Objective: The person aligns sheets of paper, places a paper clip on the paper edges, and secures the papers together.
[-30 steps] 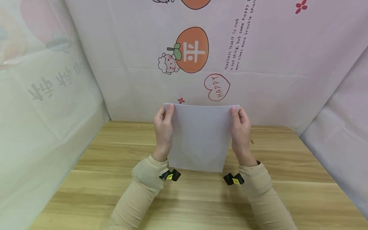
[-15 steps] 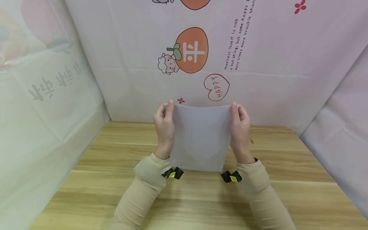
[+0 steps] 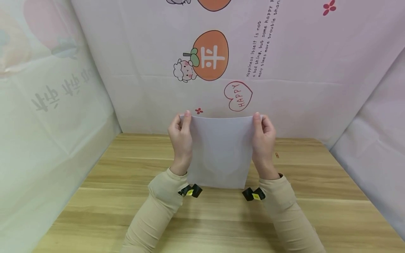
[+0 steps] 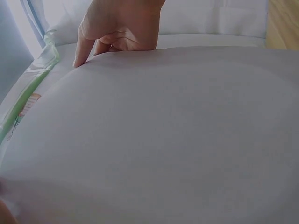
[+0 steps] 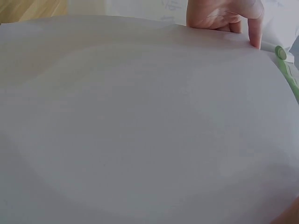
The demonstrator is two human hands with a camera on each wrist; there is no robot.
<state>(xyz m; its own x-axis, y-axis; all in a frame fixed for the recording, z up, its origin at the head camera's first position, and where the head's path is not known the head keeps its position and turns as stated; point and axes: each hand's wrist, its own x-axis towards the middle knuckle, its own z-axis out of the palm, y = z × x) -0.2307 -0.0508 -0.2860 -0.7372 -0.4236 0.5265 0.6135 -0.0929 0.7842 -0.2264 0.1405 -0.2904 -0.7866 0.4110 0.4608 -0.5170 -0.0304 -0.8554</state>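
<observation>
A plain white sheet of paper (image 3: 221, 151) hangs upright between both hands, its top edge sagging slightly in the middle. My left hand (image 3: 181, 144) pinches the upper left corner, thumb on the near face and fingers curled behind. At the upper right corner my right hand (image 3: 264, 144) pinches the sheet the same way. The left wrist view is mostly filled by the paper (image 4: 159, 130), with the right hand (image 4: 124, 25) at its far edge. From the right wrist, the left hand (image 5: 224, 16) shows across the paper (image 5: 140, 116).
A small paper clip (image 3: 276, 155) lies on the wooden table (image 3: 316, 196), right of the right hand. Behind the table stands a printed white cloth backdrop (image 3: 152, 98), with more cloth at both sides. A black wrist camera (image 3: 190, 190) sits at the left sleeve, another (image 3: 254, 194) at the right.
Both thumbs have slid up to the paper's top edge and the wrists have come slightly closer together. The top edge, nearly straight earlier, now dips in the middle. The paper clip stays put.
</observation>
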